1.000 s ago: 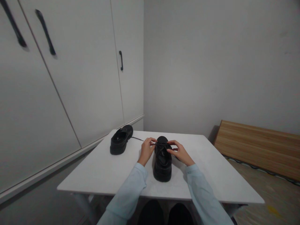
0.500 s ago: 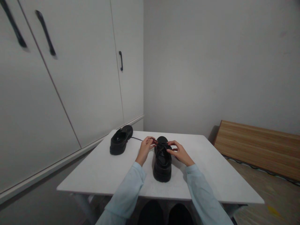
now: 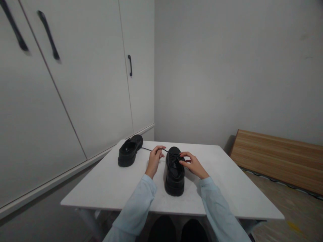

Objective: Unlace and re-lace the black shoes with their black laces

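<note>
A black lace-up shoe (image 3: 175, 178) stands on the white table in front of me, toe pointing away. My left hand (image 3: 155, 159), just left of this shoe, pinches a dark shoelace (image 3: 165, 150) that stretches from the shoe's lacing to the fingers. My right hand (image 3: 191, 163) rests at the shoe's right side, thumb and fingers bent at the lacing; what they grip there, if anything, is too small to make out. A second black shoe (image 3: 128, 156) sits farther left, with a thin dark lace running from it toward my left hand.
The white table (image 3: 101, 191) has its front edge close to my knees. Left of it stand white cabinets (image 3: 101, 84) with dark handles. A grey wall rises behind, and a wooden board (image 3: 275, 158) leans against it at right.
My left hand has drawn a little left, away from the shoe, with the shoelace now pulled out between hand and shoe. My right hand has stayed nearly in place.
</note>
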{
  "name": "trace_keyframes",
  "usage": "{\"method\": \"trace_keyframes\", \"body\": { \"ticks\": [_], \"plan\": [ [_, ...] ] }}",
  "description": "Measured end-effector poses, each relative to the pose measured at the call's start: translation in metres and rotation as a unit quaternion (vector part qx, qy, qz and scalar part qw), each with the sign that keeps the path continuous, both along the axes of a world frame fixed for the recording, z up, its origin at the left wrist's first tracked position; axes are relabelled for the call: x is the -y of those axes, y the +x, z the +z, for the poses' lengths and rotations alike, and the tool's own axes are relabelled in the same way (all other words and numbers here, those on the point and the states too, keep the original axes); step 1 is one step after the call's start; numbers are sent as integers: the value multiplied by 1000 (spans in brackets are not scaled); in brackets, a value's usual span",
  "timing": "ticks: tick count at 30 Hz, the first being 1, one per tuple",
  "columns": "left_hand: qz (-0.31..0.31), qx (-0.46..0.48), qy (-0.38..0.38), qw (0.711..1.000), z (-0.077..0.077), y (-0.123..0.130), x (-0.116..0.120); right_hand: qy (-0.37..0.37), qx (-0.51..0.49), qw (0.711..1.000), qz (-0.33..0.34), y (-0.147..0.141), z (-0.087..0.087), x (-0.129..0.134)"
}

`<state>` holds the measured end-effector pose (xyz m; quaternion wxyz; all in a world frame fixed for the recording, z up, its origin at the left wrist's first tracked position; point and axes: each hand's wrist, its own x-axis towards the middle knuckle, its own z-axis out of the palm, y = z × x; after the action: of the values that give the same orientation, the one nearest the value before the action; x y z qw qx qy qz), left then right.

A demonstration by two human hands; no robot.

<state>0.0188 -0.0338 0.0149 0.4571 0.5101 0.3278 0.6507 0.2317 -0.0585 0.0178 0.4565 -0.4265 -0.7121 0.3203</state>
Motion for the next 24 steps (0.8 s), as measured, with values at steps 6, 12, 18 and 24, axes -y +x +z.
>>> {"method": "trace_keyframes", "body": {
  "ticks": [6, 12, 18, 24],
  "plan": [
    [-16, 19, 55, 998, 5, 1, 6, 11, -13, 1000, -22, -2, -3, -4],
    [16, -77, 63, 995, 7, 3, 8, 33, -18, 998, -54, -7, -8, -9],
    [-72, -242, 112, 961, 2, 9, 12, 63, -13, 996, -65, -12, -7, -9],
    [-82, -274, 104, 953, 1, 9, 14, 111, -3, 990, -87, -15, -7, -9]
  ]
}}
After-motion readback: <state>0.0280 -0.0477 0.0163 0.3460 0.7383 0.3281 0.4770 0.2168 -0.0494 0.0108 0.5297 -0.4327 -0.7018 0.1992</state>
